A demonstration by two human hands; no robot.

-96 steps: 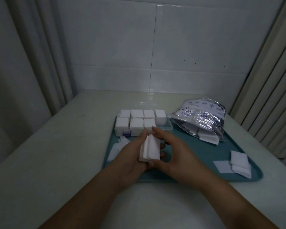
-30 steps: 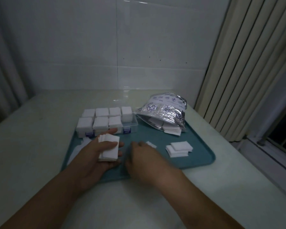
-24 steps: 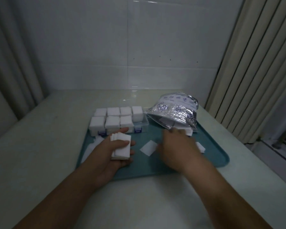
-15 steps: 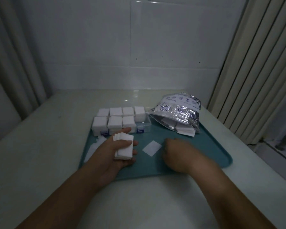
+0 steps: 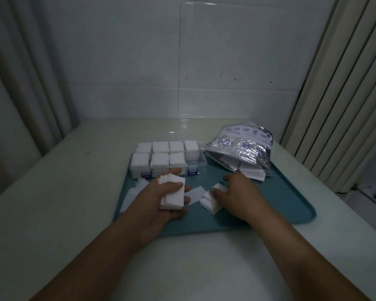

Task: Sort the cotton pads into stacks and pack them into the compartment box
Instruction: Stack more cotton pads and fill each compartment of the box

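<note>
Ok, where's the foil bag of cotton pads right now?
In the head view the foil bag lies at the far right of the teal tray, just right of the clear compartment box, with pads spilling from its open mouth.

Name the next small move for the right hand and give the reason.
Probably lift the loose pads under the right hand onto the stack that the left hand holds: one near compartment of the box looks empty.

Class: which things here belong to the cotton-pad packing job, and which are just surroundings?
Job: left hand holding pad stack; right hand on loose pads; compartment box; foil bag; tray.
Surroundings: curtain; tiled wall.
</note>
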